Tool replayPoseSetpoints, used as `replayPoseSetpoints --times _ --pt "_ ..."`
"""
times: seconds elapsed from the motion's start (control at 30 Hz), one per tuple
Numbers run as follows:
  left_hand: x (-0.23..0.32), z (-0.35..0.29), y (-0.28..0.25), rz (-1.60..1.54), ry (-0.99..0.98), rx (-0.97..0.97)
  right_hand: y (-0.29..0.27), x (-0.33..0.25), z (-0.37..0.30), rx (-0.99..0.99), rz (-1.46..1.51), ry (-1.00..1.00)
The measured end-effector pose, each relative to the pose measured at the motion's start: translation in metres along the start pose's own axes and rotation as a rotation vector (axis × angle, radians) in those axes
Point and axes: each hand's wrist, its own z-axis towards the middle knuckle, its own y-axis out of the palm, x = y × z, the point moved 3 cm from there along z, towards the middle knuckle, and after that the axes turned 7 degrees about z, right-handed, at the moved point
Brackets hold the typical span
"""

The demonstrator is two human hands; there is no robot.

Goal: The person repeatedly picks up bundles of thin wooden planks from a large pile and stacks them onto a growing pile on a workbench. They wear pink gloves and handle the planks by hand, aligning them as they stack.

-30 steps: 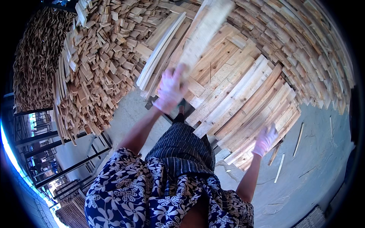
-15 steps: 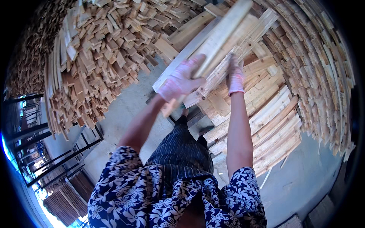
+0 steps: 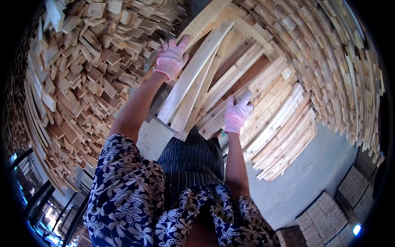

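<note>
Both my hands wear pale pink knit gloves. My left hand (image 3: 172,57) has its fingers spread, their tips at the near end of a curved-looking plank (image 3: 203,20) on the far side of the pile. Lower and to the right, my right hand (image 3: 238,112) lies with thumb and fingers apart over a knotty board (image 3: 263,82). Between the hands a pale plank (image 3: 197,72) slants toward me across narrower boards (image 3: 207,78), its near end close to my striped apron. Whether the left palm touches wood is hidden.
A tall heap of short wood offcuts (image 3: 90,70) rises on the left. Stacked boards (image 3: 329,70) form a wall on the right. More boards lie side by side (image 3: 284,136) beyond my right hand, beside grey floor (image 3: 296,173). Slatted bundles (image 3: 323,220) stand lower right.
The boards held between my hands are now down on the pile, and both hands have let go. My left hand has moved left and farther away; my right hand has come nearer.
</note>
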Motion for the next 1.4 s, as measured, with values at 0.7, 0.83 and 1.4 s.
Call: replayPoseSetpoints --times 0.7,0.83,1.4 --pt "0.088 -0.032 -0.023 -0.960 0.064 -0.421 -0.028 -0.037 0.045 0.218 -0.385 -0.207" --pt "0.093 0.002 -0.075 -0.914 0.100 -0.343 0.011 -0.064 0.034 -0.194 0.200 0.053" --pt "-0.033 0.082 0.030 -0.338 -0.083 -0.173 0.010 -0.086 0.013 -0.126 0.398 -0.063"
